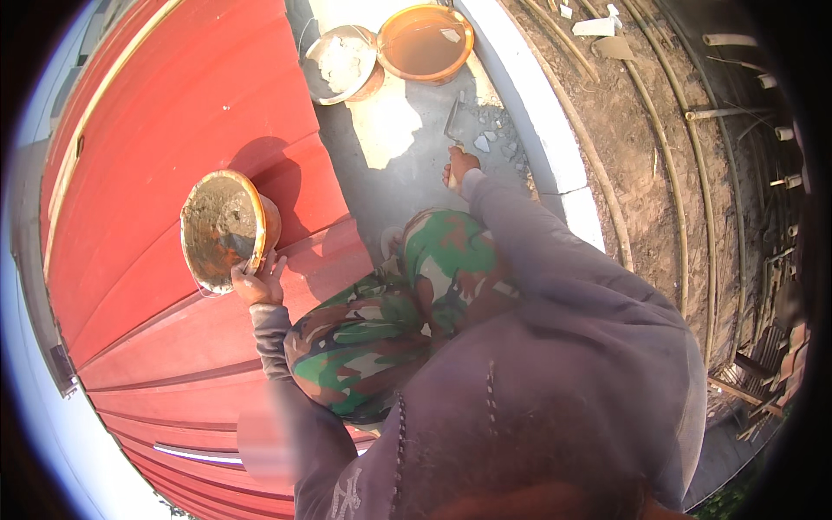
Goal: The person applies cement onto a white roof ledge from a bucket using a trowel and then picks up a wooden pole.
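My left hand [258,282] grips the near rim of an orange bucket [269,227] on the red metal roofing. Wet grey mortar lies inside the bucket, coating its wall. Out to the right, my right hand [462,166] is closed around the handle of a trowel [452,120], its blade pointing away from me over the grey concrete strip. Beyond it stand an orange basin [387,39] of brownish water and a bucket [371,85] holding pale, powdery material.
Red ribbed roofing [173,130] spreads across the left. A white wall edge [533,113] bounds the concrete strip on the right, with pale broken chips [483,142] beside it. Past that edge, bamboo poles [663,147] run over bare soil lower down.
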Demonstrator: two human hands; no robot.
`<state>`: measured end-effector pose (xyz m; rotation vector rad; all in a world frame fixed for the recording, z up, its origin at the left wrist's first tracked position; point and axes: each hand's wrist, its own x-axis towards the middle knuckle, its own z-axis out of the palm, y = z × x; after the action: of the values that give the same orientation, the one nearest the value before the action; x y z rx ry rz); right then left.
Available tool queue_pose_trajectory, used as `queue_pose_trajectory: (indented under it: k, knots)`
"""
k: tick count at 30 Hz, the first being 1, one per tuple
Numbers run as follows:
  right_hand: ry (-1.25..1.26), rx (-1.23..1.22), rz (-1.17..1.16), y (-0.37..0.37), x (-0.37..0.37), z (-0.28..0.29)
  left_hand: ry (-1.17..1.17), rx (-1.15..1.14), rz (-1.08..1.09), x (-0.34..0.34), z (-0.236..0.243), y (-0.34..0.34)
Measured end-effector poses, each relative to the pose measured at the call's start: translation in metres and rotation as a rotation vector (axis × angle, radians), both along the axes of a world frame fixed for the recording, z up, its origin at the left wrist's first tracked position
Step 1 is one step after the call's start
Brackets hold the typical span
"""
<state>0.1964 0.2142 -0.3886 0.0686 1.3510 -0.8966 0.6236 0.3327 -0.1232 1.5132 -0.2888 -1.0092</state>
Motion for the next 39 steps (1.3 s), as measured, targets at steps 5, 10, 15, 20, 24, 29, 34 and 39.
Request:
queue_pose_trajectory:
  k: [5, 10, 15, 20, 24, 29, 34, 39]
  knots:
    - [-0.002, -0.093, -0.119, -0.017, -0.014, 0.004, -0.023, -0.001, 0.008, -0.012, 0.003, 0.002]
    - [-0.152, -0.073, -0.358, -0.102, -0.022, -0.002, 0.025, -0.010, -0.030, -0.008, -0.003, -0.006]
    - [-0.073, 0.040, -0.368, -0.022, -0.012, 0.005, -0.039, 0.027, 0.005, -0.016, 0.004, 0.000]
    - [0.191, 0.088, -0.174, 0.089, -0.035, 0.015, 0.025, 0.013, 0.004, -0.008, 0.001, 0.000]
    - [0.516, -0.153, 0.254, 0.119, -0.064, -0.006, 0.027, -0.028, -0.014, -0.011, -0.001, -0.003]
    - [0.791, -0.263, 0.920, 0.159, -0.079, -0.017, -0.001, -0.004, 0.004, -0.022, 0.009, -0.003]
    - [0.875, -0.087, 0.828, 0.189, -0.095, -0.021, -0.008, -0.014, 0.034, -0.027, 0.009, -0.004]
    - [0.984, 0.081, 0.503, 0.147, -0.098, -0.001, 0.007, -0.013, 0.039, -0.021, 0.009, -0.003]
